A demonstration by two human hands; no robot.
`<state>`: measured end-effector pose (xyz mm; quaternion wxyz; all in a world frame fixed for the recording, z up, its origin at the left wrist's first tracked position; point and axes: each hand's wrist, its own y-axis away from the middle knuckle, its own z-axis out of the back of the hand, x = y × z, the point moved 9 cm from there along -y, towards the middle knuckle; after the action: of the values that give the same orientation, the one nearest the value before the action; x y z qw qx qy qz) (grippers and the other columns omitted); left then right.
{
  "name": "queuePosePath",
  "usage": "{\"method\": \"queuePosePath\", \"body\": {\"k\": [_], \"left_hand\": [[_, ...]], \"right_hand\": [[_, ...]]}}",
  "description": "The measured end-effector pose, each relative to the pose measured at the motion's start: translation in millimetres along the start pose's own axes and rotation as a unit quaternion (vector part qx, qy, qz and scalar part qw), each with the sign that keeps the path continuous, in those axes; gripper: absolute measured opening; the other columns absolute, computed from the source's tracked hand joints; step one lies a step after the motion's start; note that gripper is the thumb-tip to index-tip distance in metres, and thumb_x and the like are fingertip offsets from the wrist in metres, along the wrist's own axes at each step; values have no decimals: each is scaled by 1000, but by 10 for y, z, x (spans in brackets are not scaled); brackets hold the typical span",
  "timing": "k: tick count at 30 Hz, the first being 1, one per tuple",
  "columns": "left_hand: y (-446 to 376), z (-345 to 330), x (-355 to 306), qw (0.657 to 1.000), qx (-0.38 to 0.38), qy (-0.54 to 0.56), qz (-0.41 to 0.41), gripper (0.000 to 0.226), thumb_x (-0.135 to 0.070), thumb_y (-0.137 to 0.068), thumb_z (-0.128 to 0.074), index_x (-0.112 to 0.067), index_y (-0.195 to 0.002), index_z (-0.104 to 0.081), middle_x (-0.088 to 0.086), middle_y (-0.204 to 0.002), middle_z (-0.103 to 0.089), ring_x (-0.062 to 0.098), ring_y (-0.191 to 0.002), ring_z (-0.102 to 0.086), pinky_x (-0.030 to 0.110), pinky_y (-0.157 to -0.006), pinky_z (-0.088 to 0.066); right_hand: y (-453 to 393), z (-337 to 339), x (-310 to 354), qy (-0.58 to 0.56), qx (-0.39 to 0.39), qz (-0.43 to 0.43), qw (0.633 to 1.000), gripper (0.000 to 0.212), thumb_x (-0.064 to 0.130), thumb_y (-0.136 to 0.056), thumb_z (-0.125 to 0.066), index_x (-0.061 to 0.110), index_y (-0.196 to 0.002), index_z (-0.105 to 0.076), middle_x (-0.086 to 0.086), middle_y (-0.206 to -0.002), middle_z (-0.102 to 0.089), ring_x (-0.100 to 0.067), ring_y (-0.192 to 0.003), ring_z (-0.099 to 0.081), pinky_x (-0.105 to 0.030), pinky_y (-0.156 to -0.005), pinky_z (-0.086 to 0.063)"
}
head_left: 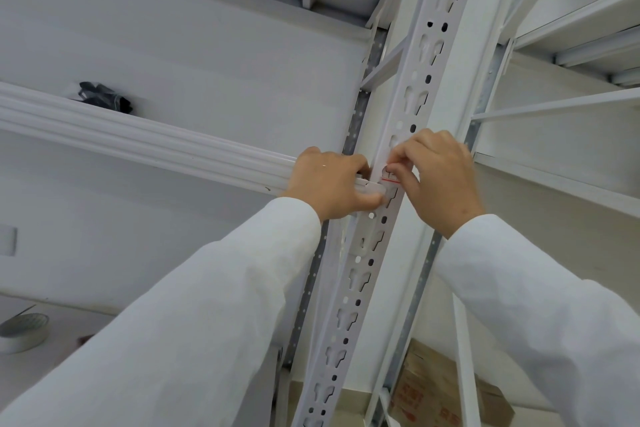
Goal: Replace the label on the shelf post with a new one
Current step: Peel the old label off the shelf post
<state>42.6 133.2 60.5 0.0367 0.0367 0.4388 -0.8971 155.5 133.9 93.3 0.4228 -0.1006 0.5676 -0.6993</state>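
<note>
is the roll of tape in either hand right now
No, the tape roll lies on the lower shelf at far left, while both hands are up at the post.

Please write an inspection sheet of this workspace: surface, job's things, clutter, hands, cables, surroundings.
Surface: white perforated shelf post, with a beam joining it from the left.
Job's things: small label with a red stripe on the post, mostly hidden.
Clutter: tape roll and dark bundle on the left shelves.
Hands: left hand braced at the beam end; right hand fingers on the label.
Cables: nothing seen.
Surroundings: cardboard box low right.
</note>
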Motion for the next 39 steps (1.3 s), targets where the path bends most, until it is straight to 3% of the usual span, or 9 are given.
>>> {"method": "queuePosePath", "body": {"k": [6, 10, 14, 21, 26, 31, 35, 39], "left_hand": [[-1, -3, 8, 1000, -6, 4, -2, 42, -61, -79, -50, -27, -103, -59, -3, -88, -70, 17, -76, -53, 30, -81, -30], [-1, -1, -2, 1000, -12, 1, -7, 43, -60, -79, -50, -27, -103, -59, -3, -89, -71, 19, -83, -61, 30, -82, -31], [-6, -7, 5, 1000, -2, -6, -6, 43, -61, -79, -49, -27, -103, -58, -3, -91, -70, 19, -78, -54, 31, -82, -32], [-5, -5, -7, 1000, -8, -13, -10, 44, -62, -79, -48, -27, -104, -58, -3, -91, -71, 19, -86, -62, 31, -83, -32], [-8, -18, 2, 1000, -3, -8, -11, 46, -64, -78, -49, -27, -104, -58, -4, -91, -71, 18, -82, -59, 31, -83, -32], [-9, -8, 2, 1000, -13, -5, -11, 44, -63, -79, -48, -27, -103, -59, -4, -89, -71, 19, -86, -62, 30, -83, -31], [-12, -20, -3, 1000, -7, -9, -16, 46, -63, -79, -49, -27, -105, -59, -4, -92, -71, 19, -88, -62, 30, -80, -28], [-18, -26, -5, 1000, 3, -17, -16, 48, -65, -79, -48, -27, -107, -58, -4, -95, -70, 19, -89, -62, 31, -83, -31]], "right_hand": [[20, 12, 72, 87, -19, 62, 994, 7, 16, -80, -63, 16, -74, -60, -4, -75, -58, -29, -71, -52, -30, -74, -26], [74, 76, 50, 36, -27, 58, 997, 3, 18, -85, -59, 17, -82, -61, 0, -78, -57, -22, -74, -50, -27, -74, -26], [49, 98, -64, -6, -33, 27, 999, 18, 21, -86, -51, 19, -97, -64, 1, -85, -59, -15, -80, -43, -19, -73, -19], [48, 59, -33, 17, -25, 50, 998, 5, 20, -81, -65, 19, -77, -65, 1, -80, -60, -16, -77, -42, -20, -71, -18], [10, 12, 19, 58, -20, 57, 996, 5, 14, -79, -64, 14, -74, -62, -4, -79, -60, -29, -71, -52, -25, -68, -21], [61, 79, 62, 65, -35, 98, 992, 6, 14, -80, -66, 14, -75, -63, -4, -75, -58, -26, -69, -49, -28, -69, -26], [42, 201, -57, 23, -57, 65, 996, 9, 17, -86, -59, 15, -85, -68, -5, -76, -58, -17, -73, -40, -21, -69, -18], [73, 86, -107, 45, -18, 80, 996, 18, 24, -86, -56, 19, -95, -70, -3, -79, -61, -15, -74, -38, -19, -70, -15]]}}
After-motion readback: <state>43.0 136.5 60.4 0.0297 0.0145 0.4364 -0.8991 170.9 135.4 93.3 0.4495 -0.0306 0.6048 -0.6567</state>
